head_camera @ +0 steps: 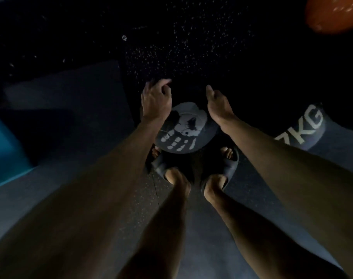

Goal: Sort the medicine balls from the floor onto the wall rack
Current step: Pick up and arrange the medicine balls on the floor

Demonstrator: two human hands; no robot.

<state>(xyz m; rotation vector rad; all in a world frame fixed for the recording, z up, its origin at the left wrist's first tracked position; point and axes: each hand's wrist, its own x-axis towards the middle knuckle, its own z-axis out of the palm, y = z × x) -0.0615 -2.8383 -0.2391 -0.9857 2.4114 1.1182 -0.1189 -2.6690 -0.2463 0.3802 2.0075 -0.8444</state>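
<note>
A dark medicine ball [186, 130] with a grey panel and a white handprint lies on the floor just ahead of my feet. My left hand [155, 98] hangs over its left side with loosely curled fingers that hold nothing. Over the ball's right side, my right hand [217, 102] has its fingers fairly straight. The dim light hides whether either hand touches the ball. A second dark ball marked "7KG" [304, 128] lies to the right. An orange ball [336, 14] shows at the top right corner. No wall rack is in view.
My two feet in dark slides [193, 168] stand close behind the handprint ball. A blue object [4, 146] sits at the left edge, with a grey flat block [71, 91] beyond it. The floor is dark speckled rubber [191, 47].
</note>
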